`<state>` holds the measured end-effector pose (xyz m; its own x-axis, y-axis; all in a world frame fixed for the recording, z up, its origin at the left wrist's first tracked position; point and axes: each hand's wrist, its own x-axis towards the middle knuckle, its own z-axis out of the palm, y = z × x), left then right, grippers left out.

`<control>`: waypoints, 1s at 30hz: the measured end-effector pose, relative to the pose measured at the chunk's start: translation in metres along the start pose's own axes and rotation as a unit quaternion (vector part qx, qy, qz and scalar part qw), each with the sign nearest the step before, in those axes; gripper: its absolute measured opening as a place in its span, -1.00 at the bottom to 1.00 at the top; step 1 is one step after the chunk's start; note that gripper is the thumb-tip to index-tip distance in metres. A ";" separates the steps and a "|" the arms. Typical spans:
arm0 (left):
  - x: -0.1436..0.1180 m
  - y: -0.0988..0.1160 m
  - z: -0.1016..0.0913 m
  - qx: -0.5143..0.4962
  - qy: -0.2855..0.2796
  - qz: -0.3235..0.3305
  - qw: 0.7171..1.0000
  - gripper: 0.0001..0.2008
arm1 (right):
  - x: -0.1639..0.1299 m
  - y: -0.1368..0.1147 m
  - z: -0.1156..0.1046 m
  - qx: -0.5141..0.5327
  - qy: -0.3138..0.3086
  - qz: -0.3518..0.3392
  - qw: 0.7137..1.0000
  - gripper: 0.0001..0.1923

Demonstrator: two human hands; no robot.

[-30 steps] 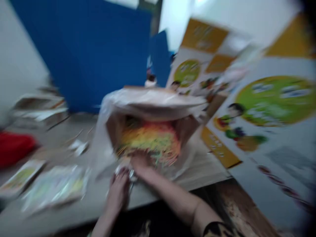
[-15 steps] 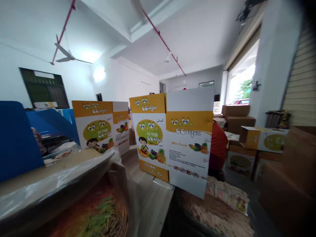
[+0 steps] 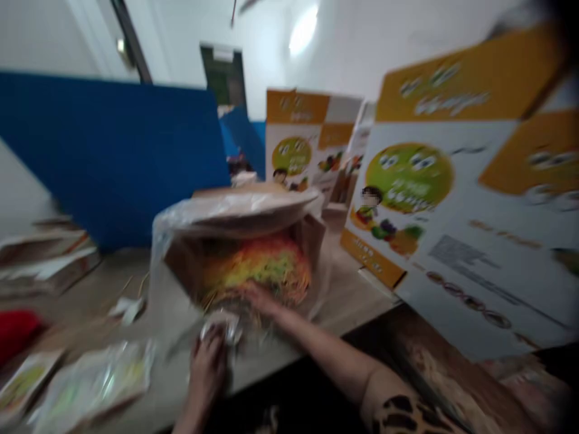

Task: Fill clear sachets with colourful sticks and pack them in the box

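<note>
Nearest of all, the left hand point(image 3: 208, 361) rests at the front edge of the table point(image 3: 344, 301), fingers curled over a small crinkled, shiny packet point(image 3: 221, 328) that it seems to pinch against the tabletop; the blur makes the exact grip hard to read. Just to its right the right hand point(image 3: 257, 295) reaches forward along a bare forearm, with a dark patterned sleeve point(image 3: 407, 413) at the bottom edge. Its fingers are spread and sunk into the front of a heap of thin strands point(image 3: 262, 268) coloured red, yellow and green (whether they are closed on any strands I cannot tell).

That heap lies inside a brown cardboard box point(image 3: 181, 265) tipped on its side in the middle of the table, its open mouth facing the person. A clear plastic liner point(image 3: 230, 205) drapes over the upper lip of the box and hangs down its left side.

Left of the hands, near the table's front, lie flat glossy packets point(image 3: 94, 383), and further left a red object point(image 3: 15, 328) sits at the picture's edge. Behind those, a low stack of flattened cartons point(image 3: 45, 256) lies against a blue partition point(image 3: 113, 157).

To the right, a printed carton point(image 3: 456, 199) in white, yellow and green with a cartoon figure stands upright just beside the table. Beyond the box another carton of the same print point(image 3: 301, 138) stands further back, with a white wall behind.
</note>
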<state>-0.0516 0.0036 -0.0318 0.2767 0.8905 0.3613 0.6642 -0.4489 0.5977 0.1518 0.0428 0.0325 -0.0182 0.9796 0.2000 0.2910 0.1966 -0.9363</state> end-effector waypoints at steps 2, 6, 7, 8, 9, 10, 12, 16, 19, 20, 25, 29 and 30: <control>-0.010 0.003 -0.002 -0.023 0.012 -0.013 1.000 -0.75 | -0.009 0.024 -0.002 0.006 -0.031 0.030 0.999 -0.87; 0.002 0.022 0.002 -0.158 0.032 -0.088 0.983 -0.83 | -0.021 0.061 0.003 -0.002 -0.076 0.047 0.996 -0.82; 0.008 0.028 0.004 -0.176 0.019 -0.080 0.981 -0.83 | -0.023 0.066 0.005 -0.004 -0.075 0.036 0.997 -0.81; 0.014 0.035 0.006 -0.187 0.008 -0.064 0.980 -0.85 | -0.025 0.070 0.007 -0.002 -0.073 0.022 0.997 -0.81; 0.020 0.040 0.008 -0.192 -0.007 -0.045 0.980 -0.87 | -0.026 0.074 0.009 0.006 -0.073 0.008 0.997 -0.82; 0.027 0.045 0.011 -0.194 -0.016 -0.029 0.980 -0.88 | -0.027 0.077 0.010 0.013 -0.076 -0.006 0.997 -0.83; 0.039 0.050 0.021 -0.203 -0.027 -0.020 0.979 -0.89 | -0.028 0.083 0.013 0.022 -0.090 -0.027 0.995 -0.87; 0.050 0.050 0.044 -0.243 -0.079 -0.020 0.967 -0.81 | -0.030 0.095 0.018 -0.001 -0.065 -0.013 0.998 -0.89; 0.048 0.051 0.051 -0.280 -0.089 -0.031 0.955 -0.73 | -0.030 0.101 0.019 -0.012 -0.049 0.000 0.999 -0.82; 0.048 0.052 0.051 -0.290 -0.075 -0.043 0.953 -0.74 | -0.030 0.102 0.019 -0.015 -0.054 -0.003 0.998 -0.83; 0.049 0.059 0.038 -0.302 -0.074 -0.012 0.950 -0.86 | -0.025 0.104 0.022 -0.034 -0.072 -0.017 0.997 -0.94; 0.051 0.056 0.029 -0.381 -0.026 -0.115 0.917 -0.95 | -0.026 0.094 0.017 -0.020 -0.053 -0.013 0.998 -0.89; 0.051 0.054 0.027 -0.407 0.007 -0.162 0.899 -0.93 | -0.027 0.090 0.015 -0.012 -0.043 -0.010 0.999 -0.87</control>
<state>0.0166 0.0268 -0.0003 0.1474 0.9859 0.0787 -0.0224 -0.0762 0.9968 0.1644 0.0346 -0.0617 -0.1049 0.9758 0.1916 0.3120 0.2153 -0.9254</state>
